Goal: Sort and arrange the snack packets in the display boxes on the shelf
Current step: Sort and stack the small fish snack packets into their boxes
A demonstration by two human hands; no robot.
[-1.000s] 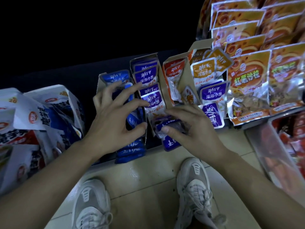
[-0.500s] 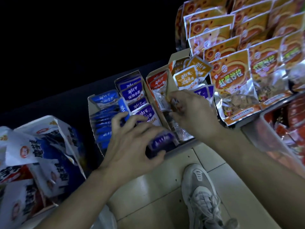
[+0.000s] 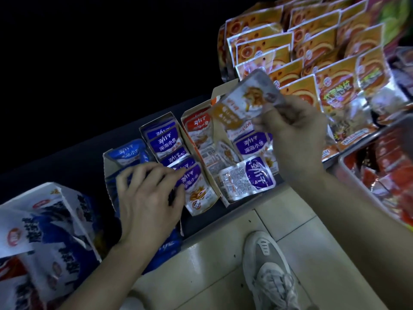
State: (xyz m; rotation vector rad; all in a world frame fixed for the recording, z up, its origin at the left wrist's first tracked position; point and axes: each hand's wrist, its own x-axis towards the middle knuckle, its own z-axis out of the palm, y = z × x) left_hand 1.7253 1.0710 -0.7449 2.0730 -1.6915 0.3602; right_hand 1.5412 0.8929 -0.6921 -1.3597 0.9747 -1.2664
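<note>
Since half a second ago the right grip has lifted away from the red packets. It now pinches an orange packet in the air, up and to the right of the purple box. That packet is tilted and blurred.

The left grip has shifted to the purple box's near end, with its bent fingertips on the edge of the front purple packet. I cannot tell whether it pinches the packet or only touches it.

More purple packets stand in a row behind the front one. Just left of the purple box is the blue box; the left grip covers most of its blue packets. Just right of the purple box stand the red packets.

Beyond those is a mixed box, where one purple packet lies sideways. The lifted packet hides the back of that box.

Large orange bags hang further right of the purple box, with red packs below them. White-and-blue bags lie well to its left. Nearer than the purple box are the tiled floor and a grey shoe.
</note>
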